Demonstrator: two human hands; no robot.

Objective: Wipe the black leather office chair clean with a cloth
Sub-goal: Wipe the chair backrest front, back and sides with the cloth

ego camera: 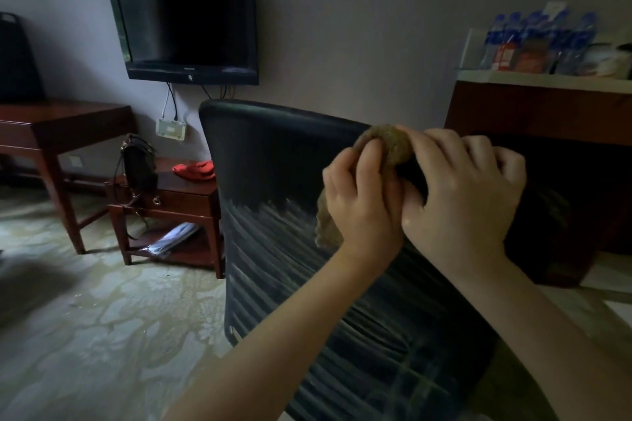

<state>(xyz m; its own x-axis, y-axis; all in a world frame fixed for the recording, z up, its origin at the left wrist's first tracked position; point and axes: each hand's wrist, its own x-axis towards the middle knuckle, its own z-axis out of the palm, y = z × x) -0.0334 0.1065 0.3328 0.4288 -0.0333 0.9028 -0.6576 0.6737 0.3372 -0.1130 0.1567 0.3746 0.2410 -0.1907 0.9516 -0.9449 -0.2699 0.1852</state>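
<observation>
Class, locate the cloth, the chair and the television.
cloth (390, 142), head view, bunched upper part.
chair (273, 154), head view, upper backrest.
television (184, 20), head view, screen centre.

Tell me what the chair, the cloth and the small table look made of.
The chair: black leather or a leather-like cover, smooth with a dull sheen; light glints along its top edge. The cloth: brownish nubby fabric, matte, softly bunched. The small table: reddish-brown wood, seemingly varnished; its top reflects light.

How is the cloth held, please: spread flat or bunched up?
Bunched up: the left hand and right hand grip the cloth in a wad.
</observation>
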